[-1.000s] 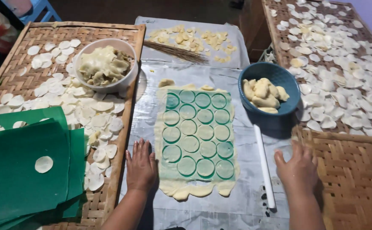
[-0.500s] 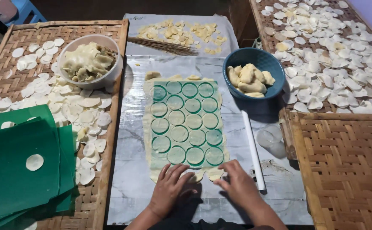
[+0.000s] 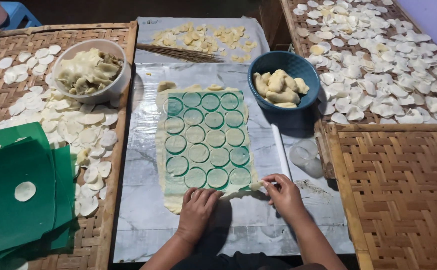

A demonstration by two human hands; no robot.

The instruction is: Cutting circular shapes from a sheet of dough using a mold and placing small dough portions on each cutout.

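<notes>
In the head view, the left hand (image 3: 196,210) lies flat, fingers spread, on the near edge of the dough sheet (image 3: 206,142) at centre frame. The right hand (image 3: 284,195) pinches the sheet's lower-right corner, beside the white rod (image 3: 280,150).

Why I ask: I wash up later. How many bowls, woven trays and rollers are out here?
Bowls: 2 (white bowl, blue bowl)
Woven trays: 3 (left tray, far right tray, near right tray)
Roller: 1
Total: 6
</notes>
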